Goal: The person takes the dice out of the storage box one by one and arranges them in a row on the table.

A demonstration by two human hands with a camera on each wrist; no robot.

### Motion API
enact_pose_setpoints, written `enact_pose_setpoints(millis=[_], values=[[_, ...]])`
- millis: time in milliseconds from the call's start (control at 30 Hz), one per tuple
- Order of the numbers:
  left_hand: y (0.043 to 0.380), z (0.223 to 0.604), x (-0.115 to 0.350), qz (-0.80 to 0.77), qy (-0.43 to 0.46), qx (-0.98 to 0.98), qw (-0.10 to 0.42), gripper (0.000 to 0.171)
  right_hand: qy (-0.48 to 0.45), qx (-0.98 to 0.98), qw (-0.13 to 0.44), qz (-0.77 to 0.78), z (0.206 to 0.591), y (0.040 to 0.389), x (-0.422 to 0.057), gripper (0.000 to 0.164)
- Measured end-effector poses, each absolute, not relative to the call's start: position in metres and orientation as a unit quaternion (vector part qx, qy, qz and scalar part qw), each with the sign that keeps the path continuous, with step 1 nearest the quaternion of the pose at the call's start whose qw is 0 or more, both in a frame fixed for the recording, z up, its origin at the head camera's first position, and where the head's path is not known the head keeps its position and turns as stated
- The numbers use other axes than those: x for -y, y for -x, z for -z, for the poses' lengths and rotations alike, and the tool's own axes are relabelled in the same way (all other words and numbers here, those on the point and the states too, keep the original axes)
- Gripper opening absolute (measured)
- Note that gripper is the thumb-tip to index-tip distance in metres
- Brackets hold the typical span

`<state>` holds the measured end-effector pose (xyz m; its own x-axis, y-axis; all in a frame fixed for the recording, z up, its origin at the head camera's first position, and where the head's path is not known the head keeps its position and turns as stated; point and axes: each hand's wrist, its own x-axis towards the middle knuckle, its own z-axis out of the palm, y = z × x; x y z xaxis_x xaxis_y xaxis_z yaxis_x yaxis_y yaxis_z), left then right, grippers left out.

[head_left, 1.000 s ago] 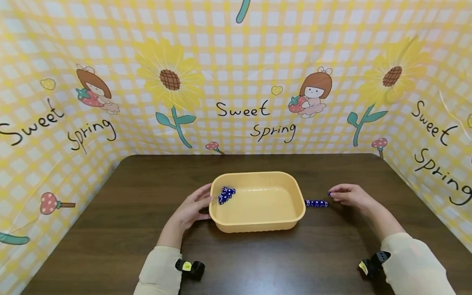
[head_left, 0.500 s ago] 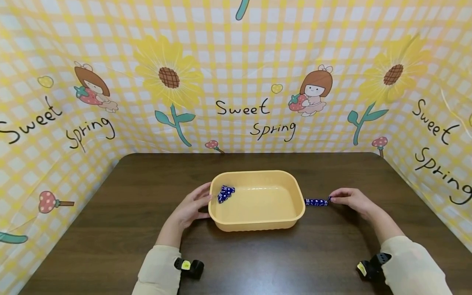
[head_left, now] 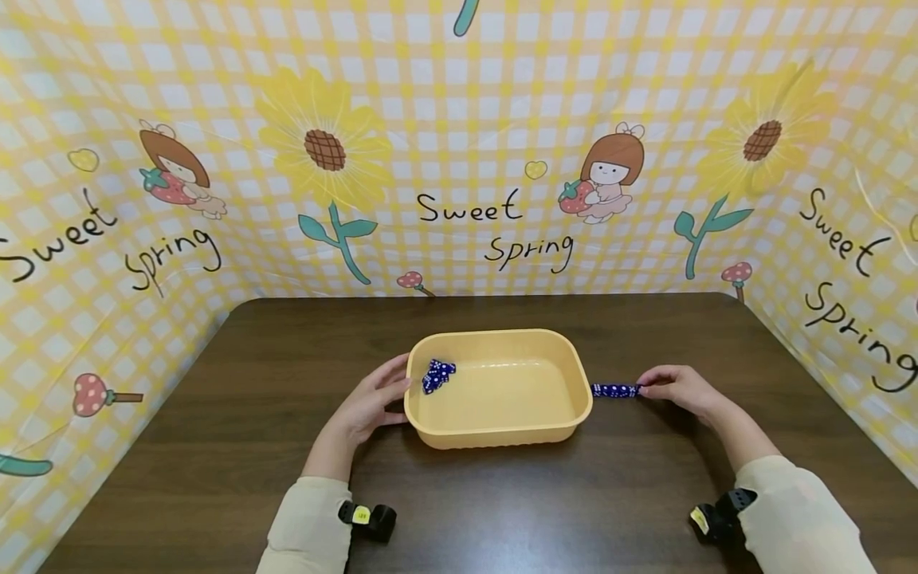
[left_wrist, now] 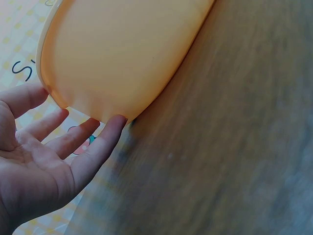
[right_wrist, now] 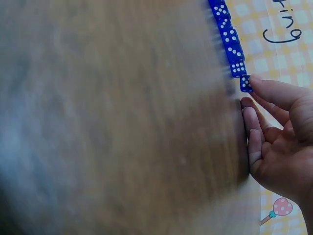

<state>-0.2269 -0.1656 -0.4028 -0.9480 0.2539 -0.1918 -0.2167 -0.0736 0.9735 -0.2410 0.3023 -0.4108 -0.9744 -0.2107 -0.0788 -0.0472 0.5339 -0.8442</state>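
A yellow plastic tray (head_left: pixel 502 434) stands mid-table, with a small pile of blue dice (head_left: pixel 437 376) inside its left end. My left hand (head_left: pixel 369 405) touches the tray's left end, its spread fingers (left_wrist: pixel 100 147) resting with their tips against the outer wall. From the tray's right side a straight row of blue dice (head_left: pixel 613 391) with white dots runs out across the table. At the row's outer end my right hand (head_left: pixel 677 389) pinches one die (right_wrist: pixel 246 83) between thumb and fingers. That die sits right at the last one of the row, slightly offset in the right wrist view.
The dark wooden table (head_left: pixel 488 502) has a yellow checked cloth (head_left: pixel 459 119) with printed sunflowers behind it and on both sides. Black wrist cameras (head_left: pixel 373 522) are strapped over the cream sleeves.
My right hand has come down and slightly toward the row, bringing its die to the row's outer end. The left hand has stayed at the tray.
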Motion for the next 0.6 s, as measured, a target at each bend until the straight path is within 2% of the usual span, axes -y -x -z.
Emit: enact_pose_setpoints(millis=[300, 600], values=[[0.2268, 0.4036, 0.1659, -0.736, -0.013, -0.658, 0.16, 0.05, 0.075, -0.871, 0.093, 0.476, 0.4124, 0.2402, -0.2999, 0.026], [0.2272, 0.4051, 0.1667, -0.736, -0.014, -0.658, 0.156, 0.05, 0.067, -0.874, 0.083, 0.475, 0.4113, 0.2407, -0.2999, 0.033]])
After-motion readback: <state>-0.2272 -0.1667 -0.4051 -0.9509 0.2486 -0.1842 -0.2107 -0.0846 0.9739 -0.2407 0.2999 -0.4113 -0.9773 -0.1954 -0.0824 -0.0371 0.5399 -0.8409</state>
